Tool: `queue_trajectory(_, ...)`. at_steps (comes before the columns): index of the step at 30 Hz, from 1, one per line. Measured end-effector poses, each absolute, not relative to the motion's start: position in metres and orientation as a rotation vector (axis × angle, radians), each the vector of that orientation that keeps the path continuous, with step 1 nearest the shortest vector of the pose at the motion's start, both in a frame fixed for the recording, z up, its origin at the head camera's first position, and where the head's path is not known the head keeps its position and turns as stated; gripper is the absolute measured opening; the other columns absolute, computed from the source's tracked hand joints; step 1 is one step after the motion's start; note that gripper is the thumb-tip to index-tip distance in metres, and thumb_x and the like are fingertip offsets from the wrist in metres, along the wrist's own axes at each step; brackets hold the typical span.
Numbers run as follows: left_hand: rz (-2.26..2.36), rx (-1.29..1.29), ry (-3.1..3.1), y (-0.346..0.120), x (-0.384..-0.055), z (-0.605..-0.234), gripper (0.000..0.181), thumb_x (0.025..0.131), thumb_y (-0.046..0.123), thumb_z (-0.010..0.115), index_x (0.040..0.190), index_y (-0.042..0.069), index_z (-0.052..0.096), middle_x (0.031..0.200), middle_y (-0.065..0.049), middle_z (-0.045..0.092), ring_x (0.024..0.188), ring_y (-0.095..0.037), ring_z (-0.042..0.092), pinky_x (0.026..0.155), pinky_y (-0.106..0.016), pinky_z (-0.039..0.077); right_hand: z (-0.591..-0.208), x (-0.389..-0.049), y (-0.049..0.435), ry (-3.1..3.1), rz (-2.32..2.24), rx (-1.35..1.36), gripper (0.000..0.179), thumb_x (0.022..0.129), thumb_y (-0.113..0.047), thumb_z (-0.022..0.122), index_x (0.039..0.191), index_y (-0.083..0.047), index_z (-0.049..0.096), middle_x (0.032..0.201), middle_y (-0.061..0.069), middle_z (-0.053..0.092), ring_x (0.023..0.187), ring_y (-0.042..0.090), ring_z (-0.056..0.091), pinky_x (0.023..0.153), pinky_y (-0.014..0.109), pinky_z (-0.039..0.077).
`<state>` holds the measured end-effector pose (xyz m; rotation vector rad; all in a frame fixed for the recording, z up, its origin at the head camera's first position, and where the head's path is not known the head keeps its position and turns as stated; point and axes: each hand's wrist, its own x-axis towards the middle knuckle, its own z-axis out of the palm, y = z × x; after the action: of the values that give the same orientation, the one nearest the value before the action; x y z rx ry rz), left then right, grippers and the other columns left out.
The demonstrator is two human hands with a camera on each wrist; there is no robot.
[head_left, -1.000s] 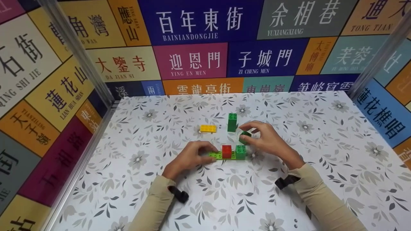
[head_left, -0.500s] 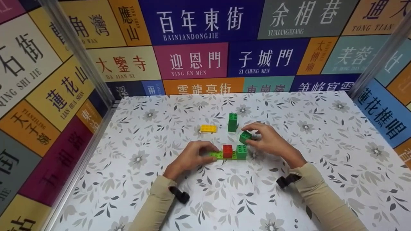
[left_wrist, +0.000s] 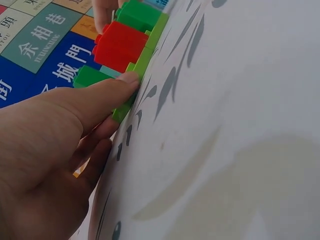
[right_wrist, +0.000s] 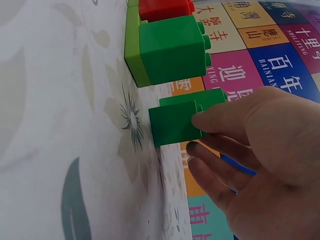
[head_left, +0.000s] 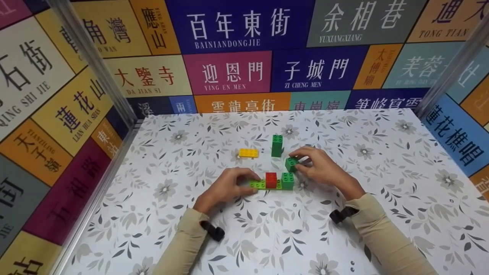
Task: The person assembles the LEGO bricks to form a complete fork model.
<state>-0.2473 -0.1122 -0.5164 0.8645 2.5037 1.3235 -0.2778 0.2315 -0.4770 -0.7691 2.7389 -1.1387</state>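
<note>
My left hand (head_left: 228,187) pinches the left end of a long lime-green building plate (head_left: 257,185) between thumb and fingers. On that plate sit a red block (head_left: 271,180) near the middle and a green block (head_left: 287,181) at the right end. Just behind the plate, my right hand (head_left: 321,167) holds a separate green block (head_left: 291,164), its thumb on the studded side in the right wrist view. This green block (right_wrist: 175,122) appears low, at or very near the tabletop; contact is hard to tell. The lime plate (left_wrist: 142,62) lies flat along the table in the left wrist view.
A tall green block (head_left: 277,146) stands upright behind the held one, near the right fingertips. To its left lies a flat yellow plate with studs (head_left: 248,153). The floral-patterned table (head_left: 198,137) ends at sign-printed panels (head_left: 229,72) at the back and sides.
My right hand has turned the green block it holds and shifted slightly right. More of the block's studded top shows than one second ago. The left hand and plate have hardly moved.
</note>
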Motion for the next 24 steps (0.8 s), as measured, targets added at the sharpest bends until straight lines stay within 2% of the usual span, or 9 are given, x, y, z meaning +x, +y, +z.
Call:
queue_trajectory(8,1.289,0.82,2.528,-0.1178,-0.2501,-0.5133,0.043,0.088,0.024,0.092,0.128,0.019,0.076,0.126,0.007,0.075,0.114,-0.015,0.067,0.104,-0.04,0.053,-0.4791,-0.2768,0.2322,2.711,-1.144,-0.709,0.046,0.098,-0.003,0.077,0.143,-0.004,0.068,0.138,0.015,0.068,0.119,0.037,0.073,0.102,0.048,0.061)
queue_trajectory(15,1.277,0.791,2.518,-0.1215,-0.2516,-0.5132,0.04,0.089,0.024,0.091,0.127,0.02,0.077,0.123,0.008,0.076,0.113,-0.013,0.068,0.104,-0.038,0.055,-0.4792,-0.2782,0.2328,2.702,-1.149,-0.689,0.047,0.098,-0.004,0.077,0.144,-0.003,0.067,0.141,0.017,0.067,0.122,0.038,0.072,0.104,0.05,0.061)
queue_trajectory(24,1.267,0.796,2.543,-0.1189,-0.251,-0.5138,0.036,0.089,0.023,0.091,0.123,0.02,0.079,0.118,0.008,0.077,0.109,-0.013,0.069,0.101,-0.036,0.056,-0.4791,-0.2768,0.2333,2.745,-1.16,-0.684,0.04,0.101,-0.011,0.077,0.14,-0.007,0.07,0.136,0.015,0.07,0.12,0.035,0.073,0.098,0.048,0.063)
